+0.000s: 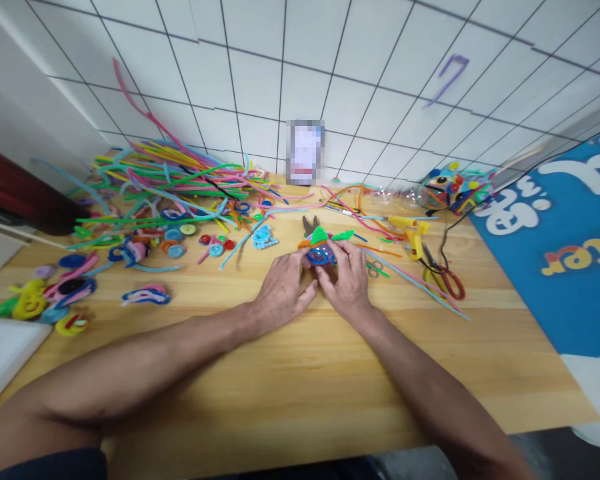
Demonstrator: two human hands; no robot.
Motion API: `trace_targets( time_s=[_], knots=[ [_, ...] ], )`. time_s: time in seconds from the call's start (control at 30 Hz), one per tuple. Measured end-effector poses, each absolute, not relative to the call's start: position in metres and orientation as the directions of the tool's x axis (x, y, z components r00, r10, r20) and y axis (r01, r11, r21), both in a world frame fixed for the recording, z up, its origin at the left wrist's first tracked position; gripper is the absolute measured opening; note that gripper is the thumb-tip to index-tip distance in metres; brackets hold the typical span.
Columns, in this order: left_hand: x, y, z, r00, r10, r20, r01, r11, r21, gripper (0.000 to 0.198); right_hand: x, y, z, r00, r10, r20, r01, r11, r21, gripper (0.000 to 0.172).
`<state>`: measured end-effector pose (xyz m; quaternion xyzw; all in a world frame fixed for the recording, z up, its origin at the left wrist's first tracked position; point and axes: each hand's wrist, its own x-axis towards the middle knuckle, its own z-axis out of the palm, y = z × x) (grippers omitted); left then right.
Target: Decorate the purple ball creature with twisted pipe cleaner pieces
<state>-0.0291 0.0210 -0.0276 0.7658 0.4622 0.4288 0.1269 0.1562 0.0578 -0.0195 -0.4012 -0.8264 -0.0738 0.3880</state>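
Note:
Both hands hold a small clear plastic craft piece (319,256) trimmed with blue, orange and green fuzzy stems. My left hand (284,287) grips its left side, with the fingertips against the orange trim. On the opposite side, my right hand (349,279) has its fingers curled round the edge below the green parts. Its underside is hidden by the hands. Just behind the piece, dark-jawed pliers (310,225) lie on the wooden table (300,373). A coiled light-blue stem piece (264,237) rests beyond my left hand.
Colourful pipe cleaners (180,175) are heaped at the back left, with coiled pieces in front. A yellow glue gun (413,233), red-handled scissors (447,281) and a decorated clear craft (457,188) stand right. A phone (305,152) leans on the tiled wall.

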Motion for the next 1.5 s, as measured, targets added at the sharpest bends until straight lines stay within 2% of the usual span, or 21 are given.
trace_targets(
  time_s=[0.17,0.33,0.47,0.57,0.73,0.87,0.97,1.1,1.23,1.5],
  knots=[
    [-0.03,0.023,-0.03,0.241,0.799,0.551,0.591,-0.572,0.569,0.051,0.156,0.058,-0.019,-0.374,0.608,0.7,0.728,0.661,-0.185,0.063],
    [-0.031,0.023,-0.026,0.211,0.822,0.529,0.571,-0.543,0.615,0.038,0.156,0.058,-0.019,-0.372,0.601,0.708,0.72,0.668,-0.189,0.063],
    [-0.036,0.027,-0.018,0.094,0.824,0.558,0.559,-0.508,0.655,0.031,0.157,0.057,-0.019,-0.389,0.613,0.688,0.715,0.671,-0.193,0.063],
    [-0.042,0.034,-0.014,-0.009,0.819,0.574,0.542,-0.478,0.691,0.036,0.156,0.056,-0.018,-0.4,0.599,0.694,0.704,0.685,-0.186,0.06],
    [-0.044,0.046,-0.011,0.092,0.899,0.429,0.417,-0.426,0.803,0.056,0.157,0.055,-0.017,-0.407,0.578,0.707,0.679,0.709,-0.189,0.056],
    [-0.04,0.054,-0.004,0.157,0.951,0.266,0.268,-0.3,0.915,0.059,0.158,0.056,-0.017,-0.411,0.616,0.672,0.677,0.7,-0.227,0.054],
    [-0.038,0.063,0.003,0.173,0.97,0.173,0.189,-0.205,0.96,0.06,0.158,0.057,-0.019,-0.402,0.617,0.677,0.666,0.704,-0.245,0.06],
    [-0.034,0.077,0.011,0.176,0.981,0.085,0.18,-0.117,0.977,0.058,0.157,0.057,-0.021,-0.365,0.601,0.711,0.636,0.719,-0.281,0.071],
    [-0.027,0.086,0.011,0.175,0.984,0.041,0.13,-0.064,0.989,0.049,0.158,0.057,-0.022,-0.345,0.595,0.726,0.621,0.725,-0.298,0.07],
    [-0.023,0.077,0.004,0.122,0.991,0.051,0.013,-0.053,0.999,0.044,0.163,0.059,-0.02,-0.234,0.632,0.739,0.638,0.673,-0.374,0.046]
  ],
)
